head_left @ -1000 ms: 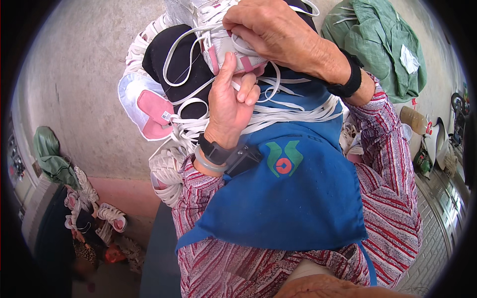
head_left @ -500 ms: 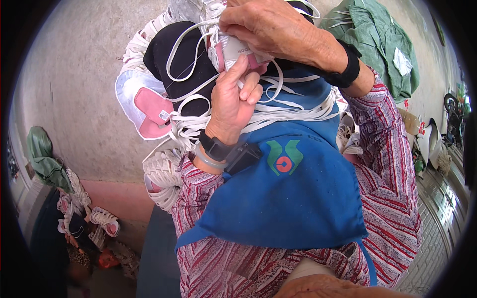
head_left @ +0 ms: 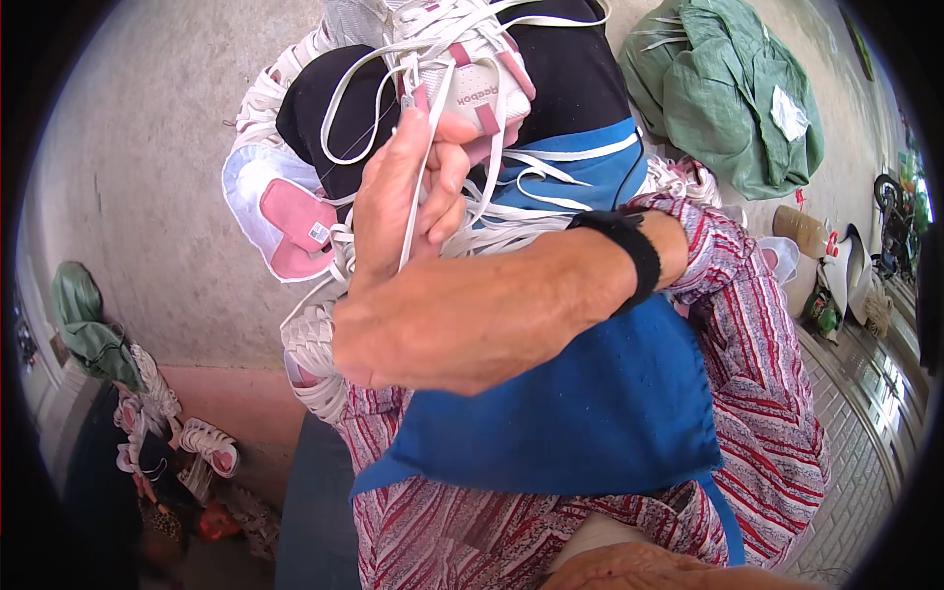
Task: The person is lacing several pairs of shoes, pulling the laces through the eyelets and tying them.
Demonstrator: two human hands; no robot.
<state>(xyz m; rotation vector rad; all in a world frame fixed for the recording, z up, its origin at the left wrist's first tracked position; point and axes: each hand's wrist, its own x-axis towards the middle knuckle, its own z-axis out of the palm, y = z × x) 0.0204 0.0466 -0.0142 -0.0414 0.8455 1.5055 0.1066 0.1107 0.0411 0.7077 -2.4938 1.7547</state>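
Note:
A white and pink sneaker lies on my lap, with loose white laces over its upper. My left hand is closed at the shoe's near edge, thumb and forefinger pinching it and the other fingers curled. My right hand has crossed low over my left wrist, its back showing. From the shoe a white shoelace runs straight and taut past my left fingers to my right hand, whose fingertips are hidden. A bundle of white laces lies across the blue apron, partly behind my right wrist.
Laced white shoes lie at my left, near a pink and white shoe piece. A green sack sits on the floor at far right. Another green cloth and several shoes are at lower left, by a dark blue surface.
My right hand has left the shoe and swept down and left across my left wrist, drawing a lace straight. My left hand has shifted slightly left. More of the shoe now shows.

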